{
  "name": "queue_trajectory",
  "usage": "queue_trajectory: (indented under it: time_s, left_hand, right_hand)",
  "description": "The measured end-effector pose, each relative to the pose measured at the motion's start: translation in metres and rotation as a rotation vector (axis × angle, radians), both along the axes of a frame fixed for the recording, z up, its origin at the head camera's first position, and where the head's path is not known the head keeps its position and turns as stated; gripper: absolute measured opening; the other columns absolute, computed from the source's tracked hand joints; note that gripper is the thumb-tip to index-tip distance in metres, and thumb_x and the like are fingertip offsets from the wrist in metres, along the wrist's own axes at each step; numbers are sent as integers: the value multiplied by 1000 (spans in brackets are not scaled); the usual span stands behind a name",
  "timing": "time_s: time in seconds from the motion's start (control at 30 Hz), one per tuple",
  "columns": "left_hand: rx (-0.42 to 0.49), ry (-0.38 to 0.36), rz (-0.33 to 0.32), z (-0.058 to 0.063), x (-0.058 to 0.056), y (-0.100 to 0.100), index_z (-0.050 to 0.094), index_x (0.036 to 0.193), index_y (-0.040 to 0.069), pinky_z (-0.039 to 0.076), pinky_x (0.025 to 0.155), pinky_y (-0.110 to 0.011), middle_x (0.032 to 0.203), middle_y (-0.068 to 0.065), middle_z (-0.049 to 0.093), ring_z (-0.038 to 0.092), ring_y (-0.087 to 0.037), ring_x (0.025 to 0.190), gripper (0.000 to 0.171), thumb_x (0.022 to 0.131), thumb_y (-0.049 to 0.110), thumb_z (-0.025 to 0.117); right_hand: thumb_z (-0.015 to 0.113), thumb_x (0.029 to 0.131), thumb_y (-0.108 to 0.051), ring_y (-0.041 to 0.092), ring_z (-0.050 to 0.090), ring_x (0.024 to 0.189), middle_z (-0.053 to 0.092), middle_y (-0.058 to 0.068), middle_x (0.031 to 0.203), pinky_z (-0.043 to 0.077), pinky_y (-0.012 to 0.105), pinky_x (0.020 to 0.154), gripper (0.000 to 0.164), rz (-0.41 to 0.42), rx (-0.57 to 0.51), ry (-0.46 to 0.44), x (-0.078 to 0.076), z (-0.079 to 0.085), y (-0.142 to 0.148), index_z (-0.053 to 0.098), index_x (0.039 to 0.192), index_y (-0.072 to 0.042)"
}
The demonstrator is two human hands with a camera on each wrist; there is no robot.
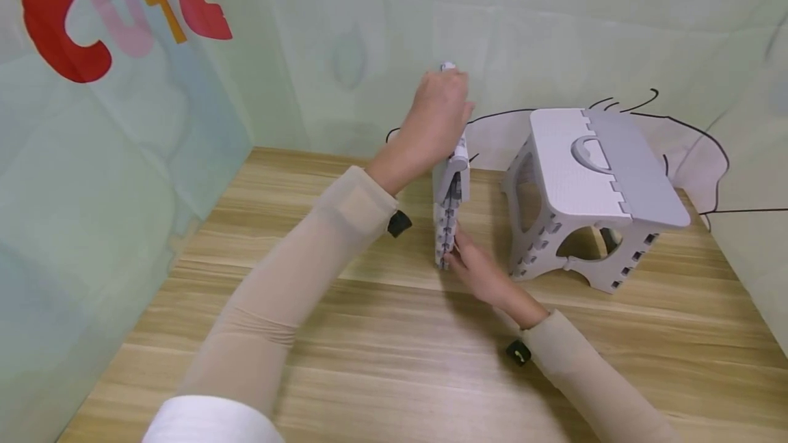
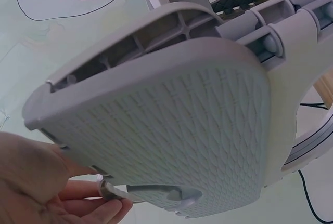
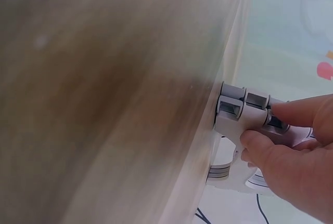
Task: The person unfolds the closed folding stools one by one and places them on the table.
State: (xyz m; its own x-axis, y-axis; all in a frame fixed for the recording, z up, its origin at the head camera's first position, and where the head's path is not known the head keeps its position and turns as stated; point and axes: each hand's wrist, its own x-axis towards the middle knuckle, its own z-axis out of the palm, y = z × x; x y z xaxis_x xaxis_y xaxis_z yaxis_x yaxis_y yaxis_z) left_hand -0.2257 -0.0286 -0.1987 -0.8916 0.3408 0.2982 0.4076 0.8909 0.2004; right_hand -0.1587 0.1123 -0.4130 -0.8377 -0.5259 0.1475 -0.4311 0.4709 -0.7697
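Standing upright on the wood-grain worktop, the nearly flat-folded white-and-grey plastic stool lay at 6 o'clock from the left grip, curled at its handle, and 11 o'clock from the right grip, pinching its hinged legs near the bottom. Its long axis ran 12 to 6 o'clock, feet toward 6.

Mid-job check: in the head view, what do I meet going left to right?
CUTE lettering on the wall → folded stool → right hand → open stool.
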Motion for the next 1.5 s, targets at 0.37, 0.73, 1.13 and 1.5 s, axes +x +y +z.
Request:
queue_trajectory:
  time_s: [0.37, 0.73, 1.13, 1.5]
  left_hand:
    - [-52, 40, -25, -1, 0, 8, 61, 122, 0, 40, 93, -27, 111, -7, 64, 53, -18, 100, 30, 106, 23, 50]
    - [-35, 19, -34, 1, -2, 11, 60, 124, 0, 36, 103, -27, 115, -8, 63, 55, -19, 108, 31, 105, 23, 51]
    - [-16, 1, -22, 0, -2, 10, 56, 133, -1, 33, 109, -28, 132, -12, 59, 51, -23, 125, 37, 106, 23, 50]
    - [18, -8, -5, 0, 0, 9, 54, 138, 0, 37, 105, -26, 127, -9, 60, 51, -22, 119, 40, 105, 23, 52]
  right_hand:
    - [53, 100, 5, 36, 35, 141, 32, 27, 154, 38, 39, 108, 71, 8, -34, -23, -1, 0, 1, 11, 157, 4]
    - [53, 98, 8, 35, 32, 142, 31, 27, 154, 38, 35, 108, 71, 20, -115, -76, -3, -1, 2, 12, 156, 6]
    - [56, 94, 10, 36, 34, 141, 36, 28, 152, 37, 38, 109, 66, 37, -178, -87, -9, 2, 6, 23, 152, 10]
    - [66, 93, 3, 40, 44, 134, 45, 30, 144, 40, 40, 107, 57, 12, -260, -75, -15, 6, 12, 39, 143, 14]
